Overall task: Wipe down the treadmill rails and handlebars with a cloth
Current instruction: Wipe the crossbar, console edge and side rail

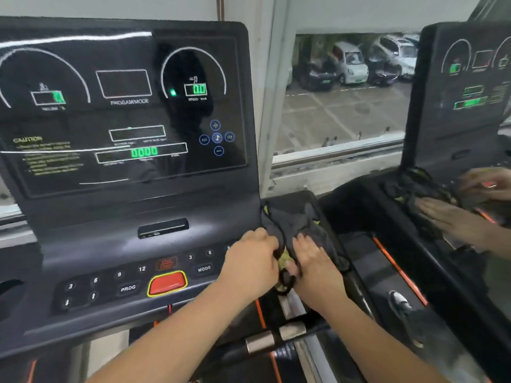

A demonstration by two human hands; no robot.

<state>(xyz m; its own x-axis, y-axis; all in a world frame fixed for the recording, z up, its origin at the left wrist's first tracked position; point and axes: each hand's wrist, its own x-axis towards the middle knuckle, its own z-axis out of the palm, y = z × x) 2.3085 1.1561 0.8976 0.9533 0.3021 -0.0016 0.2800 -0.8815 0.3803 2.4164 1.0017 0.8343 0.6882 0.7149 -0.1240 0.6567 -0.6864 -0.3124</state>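
Observation:
A dark grey cloth with yellow-green trim [294, 219] lies bunched on the right end of the treadmill console, over the top of the right rail. My left hand [253, 258] grips the cloth's left edge with curled fingers. My right hand [312, 261] lies flat on the cloth with fingers spread, pressing it down. A black handlebar with silver pulse-sensor plates [276, 337] crosses below my forearms. The right side rail [356, 288] runs down under the cloth.
The console panel [124, 106] shows green digits; below it sit a red stop button [167, 283] and number keys. A mirror [456, 161] on the right reflects the console and my hands. A window [343, 89] looks onto parked cars.

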